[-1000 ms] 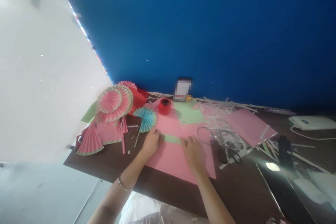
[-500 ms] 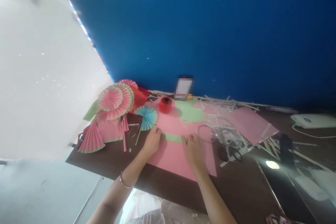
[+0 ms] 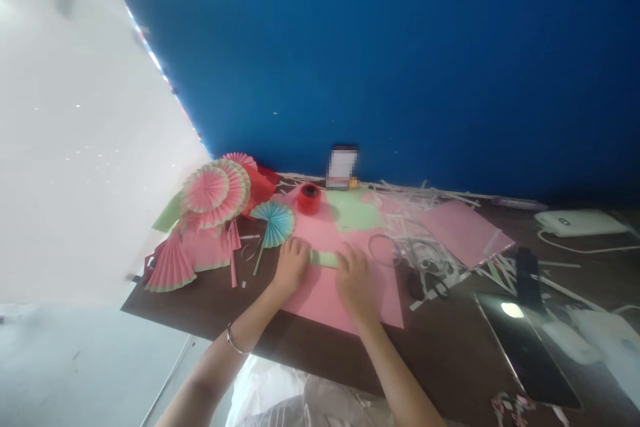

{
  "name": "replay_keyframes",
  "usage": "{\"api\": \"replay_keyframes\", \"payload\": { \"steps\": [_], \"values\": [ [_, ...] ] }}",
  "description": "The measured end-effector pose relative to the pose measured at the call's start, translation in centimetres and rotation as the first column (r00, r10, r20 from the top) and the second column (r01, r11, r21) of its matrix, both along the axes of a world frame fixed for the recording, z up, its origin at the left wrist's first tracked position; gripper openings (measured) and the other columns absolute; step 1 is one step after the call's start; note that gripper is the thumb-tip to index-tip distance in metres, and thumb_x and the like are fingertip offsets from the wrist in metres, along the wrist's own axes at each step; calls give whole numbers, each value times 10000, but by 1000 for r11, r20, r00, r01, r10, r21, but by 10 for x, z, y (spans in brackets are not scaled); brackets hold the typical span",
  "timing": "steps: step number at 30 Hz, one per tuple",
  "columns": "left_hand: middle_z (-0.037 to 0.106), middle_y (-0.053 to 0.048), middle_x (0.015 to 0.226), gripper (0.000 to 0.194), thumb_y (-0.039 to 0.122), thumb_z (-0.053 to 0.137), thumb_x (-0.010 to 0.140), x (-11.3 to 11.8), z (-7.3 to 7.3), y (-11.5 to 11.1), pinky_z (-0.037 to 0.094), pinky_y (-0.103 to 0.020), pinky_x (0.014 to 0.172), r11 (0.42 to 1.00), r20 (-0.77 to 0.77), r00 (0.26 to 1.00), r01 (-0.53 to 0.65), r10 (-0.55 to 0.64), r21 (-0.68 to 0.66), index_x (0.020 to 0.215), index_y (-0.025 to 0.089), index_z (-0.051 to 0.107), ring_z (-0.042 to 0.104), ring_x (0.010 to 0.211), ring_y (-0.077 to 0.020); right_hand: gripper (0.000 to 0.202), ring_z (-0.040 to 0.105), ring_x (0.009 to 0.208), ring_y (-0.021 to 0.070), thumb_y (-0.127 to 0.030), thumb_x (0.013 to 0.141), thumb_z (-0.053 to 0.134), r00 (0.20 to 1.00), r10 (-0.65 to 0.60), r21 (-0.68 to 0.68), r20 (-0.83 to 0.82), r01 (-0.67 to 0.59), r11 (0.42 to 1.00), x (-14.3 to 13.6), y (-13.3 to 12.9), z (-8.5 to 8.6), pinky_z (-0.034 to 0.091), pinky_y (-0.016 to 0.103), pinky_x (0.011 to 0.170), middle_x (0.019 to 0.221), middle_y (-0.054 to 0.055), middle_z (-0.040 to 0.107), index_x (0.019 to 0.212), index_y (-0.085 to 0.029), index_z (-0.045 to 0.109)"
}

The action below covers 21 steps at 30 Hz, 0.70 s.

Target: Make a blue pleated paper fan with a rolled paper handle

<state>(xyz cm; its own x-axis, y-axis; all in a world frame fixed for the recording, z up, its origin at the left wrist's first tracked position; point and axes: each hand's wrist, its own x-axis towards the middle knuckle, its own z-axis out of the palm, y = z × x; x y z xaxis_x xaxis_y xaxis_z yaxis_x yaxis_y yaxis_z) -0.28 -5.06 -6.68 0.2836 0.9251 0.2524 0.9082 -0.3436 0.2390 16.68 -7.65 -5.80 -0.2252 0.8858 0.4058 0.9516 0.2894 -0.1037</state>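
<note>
A narrow strip of light green paper (image 3: 325,259), seemingly folded, lies across a pink paper sheet (image 3: 325,297). My left hand (image 3: 293,267) is closed over the strip's left end, fingers curled and pressing down. At the right end, my right hand (image 3: 356,280) grips the strip too, its fingers slightly blurred. Both ends are hidden under my fingers. Just left of my left hand is a blue pleated paper fan (image 3: 274,223) on a thin green stick. Behind the strip, a red roll of tape (image 3: 309,199) rests on pink paper, near a flat green sheet (image 3: 356,211).
Pink pleated fans with green edges (image 3: 213,190) are piled at the left. Paper offcuts (image 3: 405,213), scissors (image 3: 427,290) and a pink sheet (image 3: 467,232) spread to the right. A dark tablet or phone (image 3: 530,350) lies near the right edge. A blue wall (image 3: 350,53) rises behind the table.
My hands have come closer together along the green strip, and less of it shows between them. The right hand moved left and its fingers now cover more of the strip. The view shifted slightly.
</note>
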Motion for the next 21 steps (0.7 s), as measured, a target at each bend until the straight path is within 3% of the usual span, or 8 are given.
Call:
{"api": "replay_keyframes", "payload": {
  "steps": [3, 7, 12, 14, 18, 21],
  "values": [
    [565, -102, 997, 169, 157, 427, 869, -2, -2, 4, 424, -396, 864, 1000, 42, 999, -25, 24, 14, 994, 148, 540, 479, 1040, -236, 374, 443, 1211, 249, -144, 884, 350, 968, 249, -82, -16, -249, 965, -19, -12, -6, 322, 430, 1022, 1259, 130, 554, 1200, -119, 548],
    [587, -98, 1024, 159, 170, 458, 862, -9, 2, -1, 424, -402, 889, 998, 62, 998, 27, -31, 52, 960, 157, 582, 513, 1020, -226, 415, 466, 1206, 245, -226, 907, 336, 965, 248, -136, -89, -258, 956, -28, -19, -21, 374, 412, 1005, 1283, 157, 532, 1248, -78, 521],
    [623, -56, 1092, 247, 166, 495, 853, -21, 4, -5, 382, -386, 975, 955, 91, 951, 296, -294, -5, 1072, 220, 596, 525, 1076, -183, 419, 499, 1180, 219, -164, 902, 312, 944, 305, -136, -124, -320, 937, -16, -10, -22, 395, 404, 995, 1273, 128, 548, 1270, -115, 507],
    [639, -48, 1082, 275, 135, 516, 836, -25, 1, -2, 405, -352, 956, 935, 95, 933, 353, -348, -43, 1087, 216, 595, 538, 1071, -171, 399, 534, 1137, 222, -148, 901, 326, 941, 325, -142, -97, -336, 931, -11, -5, -18, 418, 406, 965, 1224, 117, 589, 1240, -144, 536],
    [647, -59, 1064, 257, 138, 531, 833, -27, -2, 2, 426, -335, 925, 929, 42, 930, 367, -365, -48, 1075, 191, 596, 557, 1049, -177, 395, 571, 1085, 221, -103, 882, 334, 925, 379, -170, -36, -379, 910, -5, 3, -13, 438, 406, 942, 1158, 108, 631, 1189, -161, 576],
    [633, -81, 1086, 246, 148, 524, 841, -22, 0, -4, 398, -369, 956, 940, -17, 940, 340, -341, -22, 1079, 175, 582, 554, 1061, -200, 406, 556, 1110, 216, -101, 887, 305, 913, 408, -147, -16, -406, 902, -4, 3, -18, 421, 401, 978, 1179, 125, 616, 1192, -120, 573]
  ]
}}
